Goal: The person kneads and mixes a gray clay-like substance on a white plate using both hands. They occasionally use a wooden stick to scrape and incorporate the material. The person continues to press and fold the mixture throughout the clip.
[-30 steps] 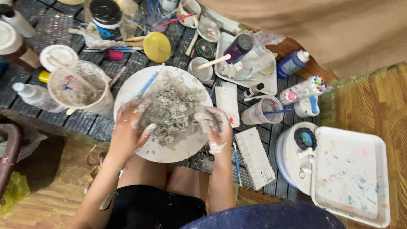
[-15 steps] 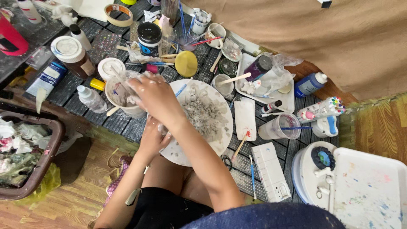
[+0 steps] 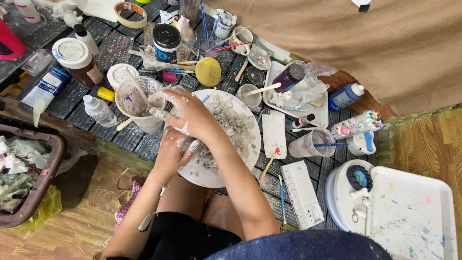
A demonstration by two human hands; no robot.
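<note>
The right hand (image 3: 185,108) reaches across to the left, its clay-smeared fingers curled into the mouth of a clear plastic cup (image 3: 137,103) streaked with grey slurry, pinching a wet grey lump at the cup's rim. A wooden stick leans inside that cup. The left hand (image 3: 174,151) lies under the right forearm, resting on the near-left edge of a round white plate (image 3: 240,144); its fingers are bent and coated in grey paste, but whether they grip anything I cannot tell. The plate sits on the dark slatted surface (image 3: 77,103) and carries a heap of crumbled grey clay (image 3: 231,123) toward its far side.

Just left of the cup lies a small clear plastic bottle (image 3: 98,110) on its side, and farther left stands a brown jar with a white lid (image 3: 77,60). Beyond the plate sits a flat yellow round sponge (image 3: 208,71) near a black-lidded jar (image 3: 166,42). Right of the plate lie a white rectangular block (image 3: 274,132) and a clear cup holding a blue brush (image 3: 313,143). At the near right rests a white paint-speckled tray (image 3: 414,216).
</note>
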